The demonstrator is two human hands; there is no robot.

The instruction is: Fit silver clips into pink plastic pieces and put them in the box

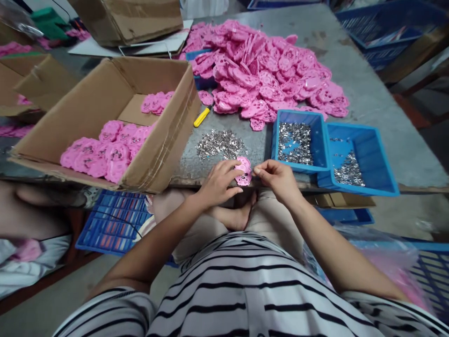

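A pink plastic piece (243, 171) with small metal parts on it lies at the table's front edge. My left hand (221, 180) grips its left side between fingers and thumb. Just right of the piece, my right hand (276, 177) is closed in a pinch; whatever lies between its fingertips is too small to name. Beyond the hands, a loose pile of small silver metal parts (220, 144) is spread on the table. More of these parts lie in the left blue bin (304, 166) and in the right blue bin (382, 164).
A cardboard box (168, 145) holding similar pink pieces stands on the left. A large heap of pink pieces (259, 70) covers the table's back middle. Between them lies a yellow-handled tool (202, 117). Another person's leg (31, 210) shows at the left edge.
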